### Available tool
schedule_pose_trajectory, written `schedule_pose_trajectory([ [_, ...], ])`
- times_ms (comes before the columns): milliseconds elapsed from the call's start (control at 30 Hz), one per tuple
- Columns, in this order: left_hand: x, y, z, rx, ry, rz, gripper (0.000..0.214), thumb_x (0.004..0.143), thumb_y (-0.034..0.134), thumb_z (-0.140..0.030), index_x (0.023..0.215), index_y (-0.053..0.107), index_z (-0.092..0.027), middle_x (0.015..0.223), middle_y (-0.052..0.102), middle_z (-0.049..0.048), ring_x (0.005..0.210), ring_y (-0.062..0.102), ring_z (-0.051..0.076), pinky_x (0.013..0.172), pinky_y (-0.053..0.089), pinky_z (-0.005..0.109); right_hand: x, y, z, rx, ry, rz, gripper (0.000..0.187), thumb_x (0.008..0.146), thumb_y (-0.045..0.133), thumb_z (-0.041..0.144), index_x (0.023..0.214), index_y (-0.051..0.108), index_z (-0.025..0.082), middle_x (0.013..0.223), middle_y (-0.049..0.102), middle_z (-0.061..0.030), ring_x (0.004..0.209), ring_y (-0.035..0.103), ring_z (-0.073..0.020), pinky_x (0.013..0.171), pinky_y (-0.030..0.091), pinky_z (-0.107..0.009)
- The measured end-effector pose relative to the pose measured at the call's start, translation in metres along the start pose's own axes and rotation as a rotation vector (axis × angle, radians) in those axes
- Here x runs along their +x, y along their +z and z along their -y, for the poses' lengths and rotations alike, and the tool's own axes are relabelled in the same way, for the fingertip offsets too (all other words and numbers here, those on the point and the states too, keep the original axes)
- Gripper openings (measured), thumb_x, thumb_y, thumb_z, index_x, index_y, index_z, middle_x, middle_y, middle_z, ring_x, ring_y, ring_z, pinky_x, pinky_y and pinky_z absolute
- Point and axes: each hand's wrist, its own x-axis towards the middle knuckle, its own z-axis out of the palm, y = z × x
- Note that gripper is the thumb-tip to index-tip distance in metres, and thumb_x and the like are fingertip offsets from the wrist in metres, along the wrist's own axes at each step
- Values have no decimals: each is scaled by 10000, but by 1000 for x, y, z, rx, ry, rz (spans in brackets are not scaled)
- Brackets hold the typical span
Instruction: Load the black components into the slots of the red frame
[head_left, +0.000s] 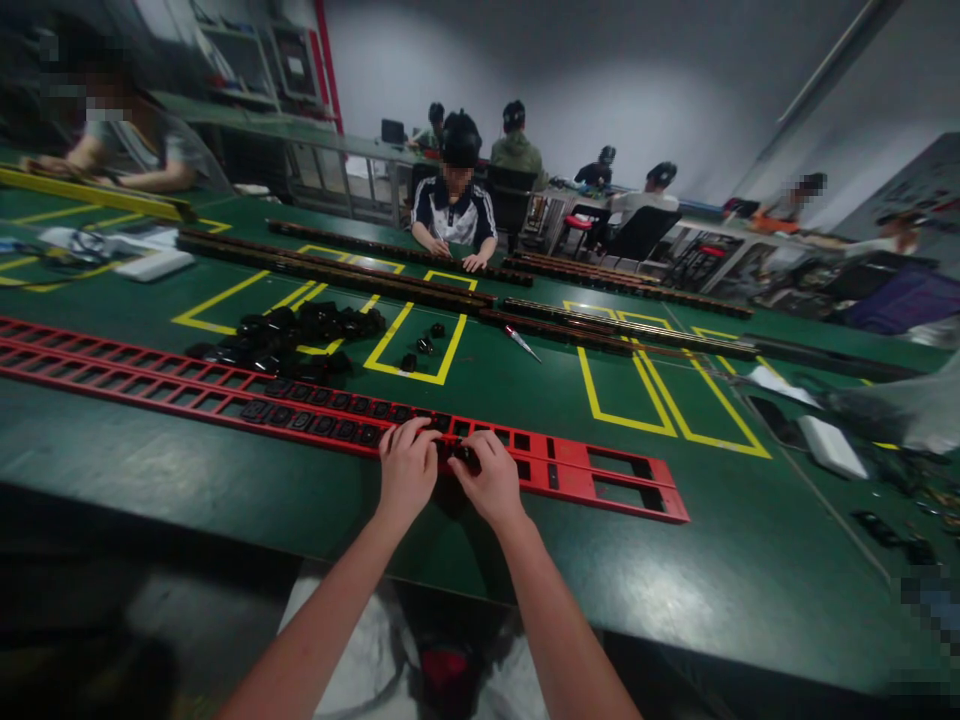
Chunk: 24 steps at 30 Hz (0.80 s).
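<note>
A long red slotted frame (600, 478) lies across the green table (225, 470) near its front edge. Several small black parts (330, 418) fill its slots left of my hands. My left hand (407, 468) rests on the frame with fingers curled over it. Beside it, my right hand (491, 478) has its fingers closed on a small black part (463, 456) at a slot. A heap of loose black parts (292, 338) lies behind the frame, and a few more (424, 348) sit inside a yellow floor-tape box.
Long dark rails (337, 270) run across the middle of the table. A person (455, 215) sits opposite, hands on a rail; another sits far left, more in the back. A pen-like tool (521, 342) and a white box (831, 445) lie to the right.
</note>
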Motion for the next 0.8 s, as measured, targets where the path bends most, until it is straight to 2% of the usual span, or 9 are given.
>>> schedule_pose_trajectory([
  [333, -1, 1, 3, 25, 22, -1, 255, 958, 468, -180, 1035, 700, -251, 1278, 667, 96, 1209, 601, 300, 1083, 396, 561, 1, 2, 2, -79, -9, 51, 182, 872, 723, 231, 1040, 654, 229, 1059, 659, -76, 944, 635, -228, 802, 527, -346],
  [567, -1, 0, 1, 67, 4, 17, 259, 963, 474, -182, 1050, 711, -242, 1297, 661, 77, 1196, 597, 283, 1072, 399, 518, -1, 3, 4, -260, -32, 114, 175, 896, 737, 263, 1054, 664, 239, 1094, 669, -64, 1021, 592, -240, 847, 430, -387],
  [800, -2, 0, 2, 76, -1, 23, 267, 961, 479, -190, 1045, 724, -252, 1296, 661, 75, 1185, 596, 284, 1069, 400, 512, 0, 1, 9, -307, -16, 153, 158, 920, 714, 286, 1059, 656, 239, 1096, 673, -52, 1035, 565, -228, 868, 382, -388],
])
